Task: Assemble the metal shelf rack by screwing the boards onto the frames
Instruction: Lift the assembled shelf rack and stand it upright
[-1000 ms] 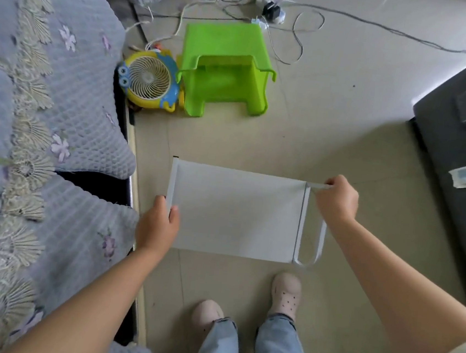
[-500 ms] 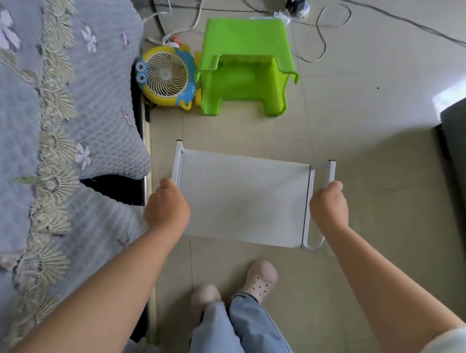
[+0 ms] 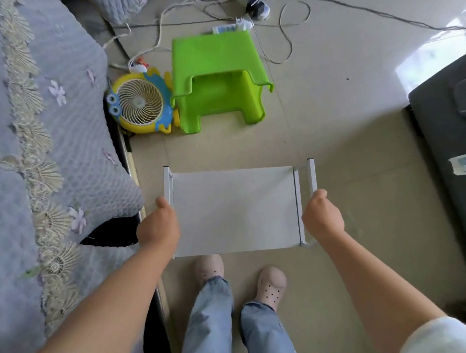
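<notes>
Two hands carry the shelf rack [image 3: 234, 208] between them, out in front of the person and above the tiled floor [image 3: 345, 136], just ahead of the person's shoes [image 3: 270, 286]. The left hand [image 3: 158, 230] grips the left frame [image 3: 168, 186] with fingers curled round its bar, thumb on top; the right hand [image 3: 322, 214] grips the right frame [image 3: 310, 178] the same way. Neither hand is spread or free. The white board [image 3: 231, 205] lies flat between the two frames, its long axis running left to right across the body, tilted a little so the right end sits farther from the person than the left. Each hand is at its own end, so neither is nearer the rack as a whole; the left hand sits closer to the body. The frames' capped ends point away from the person. No screws or tools show, and whether the board is fully fastened cannot be told. A green stool [image 3: 221, 80] and a small yellow fan [image 3: 140, 106] stand on the floor beyond the rack, well apart from it, with a quilted bed cover [image 3: 30, 126] to the left. Setting the rack down likely calls for lowering both ends evenly
</notes>
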